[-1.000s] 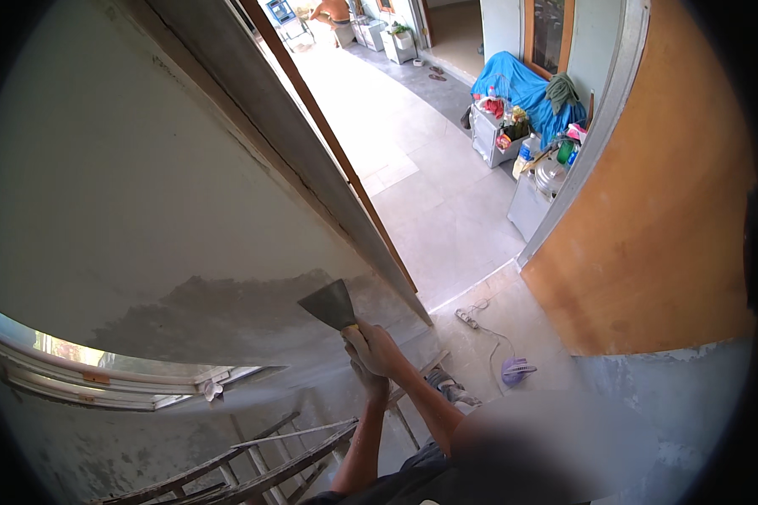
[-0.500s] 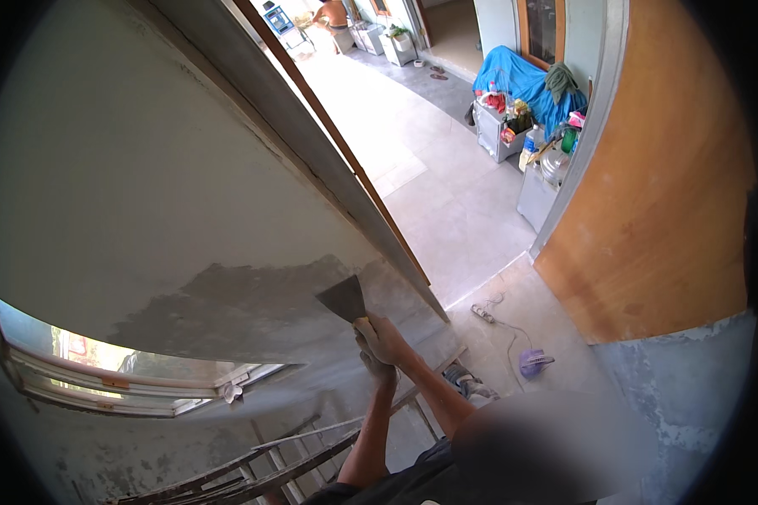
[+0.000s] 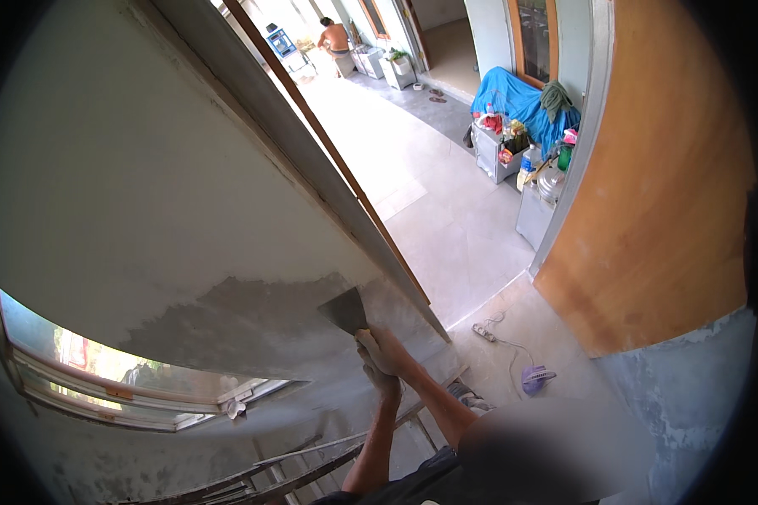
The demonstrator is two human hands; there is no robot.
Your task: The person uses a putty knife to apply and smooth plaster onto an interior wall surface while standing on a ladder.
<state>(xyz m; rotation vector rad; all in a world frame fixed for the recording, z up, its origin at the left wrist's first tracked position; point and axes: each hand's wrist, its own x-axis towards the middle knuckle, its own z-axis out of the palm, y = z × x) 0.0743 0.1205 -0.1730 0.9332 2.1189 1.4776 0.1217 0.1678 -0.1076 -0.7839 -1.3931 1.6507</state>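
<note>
A wide-bladed scraper lies with its dark blade against the pale wall, at the right part of a rough grey patch. My right hand is closed round its handle, just below the blade. Close underneath, my left hand presses up against the right hand and the handle's lower end; its fingers are partly covered. Most of the handle is hidden by my hands.
A wooden ladder stands below my arms, beside a window. On the floor lie a power strip and a purple object with a cord. An orange panel flanks the doorway; beyond, a person sits far off.
The whole view has shifted slightly, so the wall and floor appear lower. The scraper has slid a little up the wall relative to the grey patch, both hands staying with it.
</note>
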